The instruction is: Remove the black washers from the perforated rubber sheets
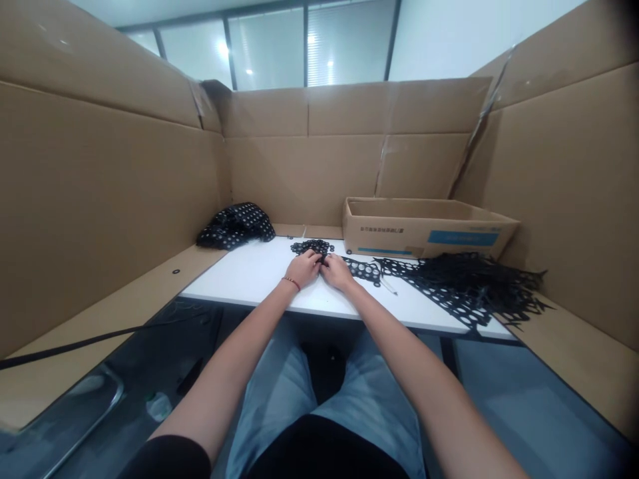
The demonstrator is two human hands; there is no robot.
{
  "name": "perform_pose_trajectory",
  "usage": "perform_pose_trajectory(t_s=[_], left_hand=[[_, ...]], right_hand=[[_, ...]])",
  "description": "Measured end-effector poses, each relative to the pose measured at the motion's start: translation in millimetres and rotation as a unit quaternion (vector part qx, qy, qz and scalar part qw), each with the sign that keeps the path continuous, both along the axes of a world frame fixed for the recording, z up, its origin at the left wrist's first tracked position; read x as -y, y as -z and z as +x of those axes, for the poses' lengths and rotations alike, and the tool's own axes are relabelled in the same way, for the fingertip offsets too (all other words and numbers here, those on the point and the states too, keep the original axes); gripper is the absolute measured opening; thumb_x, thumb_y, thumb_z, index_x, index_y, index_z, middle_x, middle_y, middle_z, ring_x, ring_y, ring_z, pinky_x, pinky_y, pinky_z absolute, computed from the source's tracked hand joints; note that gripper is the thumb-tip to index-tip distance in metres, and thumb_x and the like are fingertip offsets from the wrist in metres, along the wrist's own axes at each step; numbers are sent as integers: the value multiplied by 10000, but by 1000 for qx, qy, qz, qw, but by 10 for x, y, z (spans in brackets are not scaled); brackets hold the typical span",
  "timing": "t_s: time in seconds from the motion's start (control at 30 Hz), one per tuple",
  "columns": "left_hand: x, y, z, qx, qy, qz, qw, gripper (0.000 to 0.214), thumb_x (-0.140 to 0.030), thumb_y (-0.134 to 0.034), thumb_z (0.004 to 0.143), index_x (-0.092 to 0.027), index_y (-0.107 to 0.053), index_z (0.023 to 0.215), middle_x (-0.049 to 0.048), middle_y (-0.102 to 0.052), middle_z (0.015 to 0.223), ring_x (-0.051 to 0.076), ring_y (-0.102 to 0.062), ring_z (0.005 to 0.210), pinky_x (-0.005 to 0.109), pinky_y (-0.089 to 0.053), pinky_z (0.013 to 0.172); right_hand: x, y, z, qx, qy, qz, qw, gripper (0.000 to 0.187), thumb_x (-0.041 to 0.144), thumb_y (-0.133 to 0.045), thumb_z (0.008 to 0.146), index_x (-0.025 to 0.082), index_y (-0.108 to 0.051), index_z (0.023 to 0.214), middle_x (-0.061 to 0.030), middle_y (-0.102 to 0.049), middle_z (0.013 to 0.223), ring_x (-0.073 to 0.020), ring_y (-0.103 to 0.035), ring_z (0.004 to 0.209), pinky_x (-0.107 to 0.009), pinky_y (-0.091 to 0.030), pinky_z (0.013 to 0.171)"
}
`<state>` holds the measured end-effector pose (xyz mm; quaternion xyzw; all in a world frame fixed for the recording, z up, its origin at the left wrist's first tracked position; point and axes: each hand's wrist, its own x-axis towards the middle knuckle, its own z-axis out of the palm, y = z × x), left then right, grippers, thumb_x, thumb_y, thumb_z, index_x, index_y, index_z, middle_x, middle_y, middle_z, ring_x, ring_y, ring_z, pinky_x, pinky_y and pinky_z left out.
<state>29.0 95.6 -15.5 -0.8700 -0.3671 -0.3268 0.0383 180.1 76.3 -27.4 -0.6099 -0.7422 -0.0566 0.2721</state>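
My left hand (305,267) and my right hand (335,271) are close together over the white table, fingers bent and pinched. Between them is the end of a black perforated strip (363,269), which runs out to the right past my right hand. Its round holes show white where the table lies beneath. Both hands grip the strip's left end, though the fingertips partly hide it. Just beyond my fingers lies a pile of small black rings (312,246). A thin pale tool or strip (388,286) lies right of the perforated piece.
A cardboard box (379,236) stands at the back right. Before it spreads a heap of black perforated sheets (464,283). A bundled black sheet with holes (237,225) sits back left. One loose ring (176,271) lies on the left cardboard. Tall cardboard walls (309,159) enclose the table.
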Motion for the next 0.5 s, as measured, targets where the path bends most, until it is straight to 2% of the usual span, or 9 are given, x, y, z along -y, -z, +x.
perform_pose_trajectory(t_s=[0.13,0.3,0.5], left_hand=[[-60,34,6,-9,11,-17,1000,229,-243,-491,894,-166,-639,1050,95,-630,1047,189,-619,931,351,-493,863],[-93,37,-7,15,-4,-43,999,303,-337,-520,901,-154,-560,1139,92,-584,1151,185,-591,979,401,-518,839],[-33,13,-36,40,27,-53,997,217,-201,-502,881,-164,-643,1042,89,-641,1060,190,-604,986,346,-475,927]], right_hand=[[30,-8,1,22,-9,1,1000,317,326,-540,903,167,-558,1176,-91,-574,1193,-205,-590,1011,-420,-505,850],[49,-9,-23,37,-24,-2,999,308,326,-535,906,173,-562,1172,-91,-572,1200,-205,-586,1018,-421,-500,859],[-4,-1,-2,23,-19,-17,999,316,326,-539,904,166,-558,1176,-91,-576,1190,-204,-591,1006,-417,-506,847]])
